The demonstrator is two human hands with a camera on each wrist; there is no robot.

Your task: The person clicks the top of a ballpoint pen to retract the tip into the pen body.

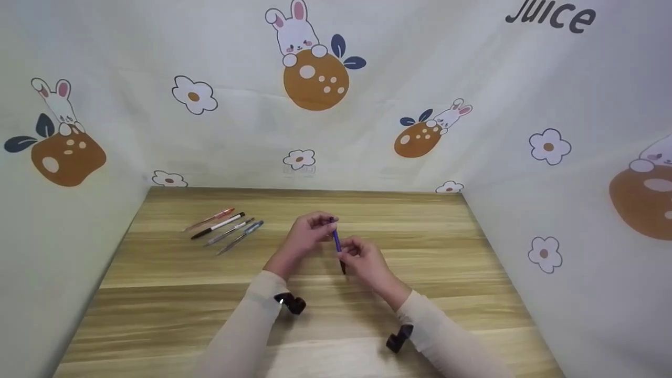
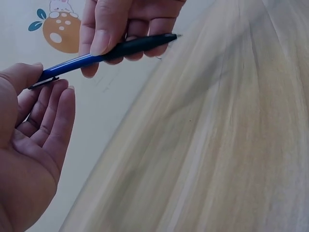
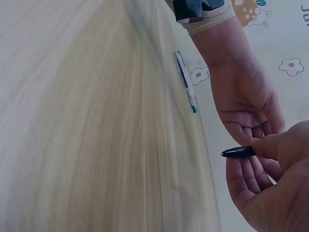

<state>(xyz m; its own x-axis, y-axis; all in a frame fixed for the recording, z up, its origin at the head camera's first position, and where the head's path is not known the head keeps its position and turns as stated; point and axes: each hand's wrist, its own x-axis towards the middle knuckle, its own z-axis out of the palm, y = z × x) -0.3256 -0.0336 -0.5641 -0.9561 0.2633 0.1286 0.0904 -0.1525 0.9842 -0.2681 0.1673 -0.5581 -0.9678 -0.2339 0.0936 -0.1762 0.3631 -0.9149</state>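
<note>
Both hands hold one blue ballpoint pen (image 2: 79, 62) above the table. Its clip end is pinched between the thumb and fingers of my left hand (image 1: 311, 231). Lower on the barrel, my right hand (image 1: 367, 262) pinches it near the black grip (image 2: 140, 44). The metal tip is out, pointing toward the near side in the head view and left in the right wrist view, where the black front part (image 3: 239, 152) shows and the blue barrel is hidden behind the fingers.
Several pens lie side by side at the table's left back: a red one (image 1: 210, 219), a white and black one (image 1: 218, 226), a clear one (image 1: 229, 231) and a blue-grey one (image 1: 240, 237). Patterned cloth walls (image 1: 236, 131) border the wooden table (image 1: 173, 315).
</note>
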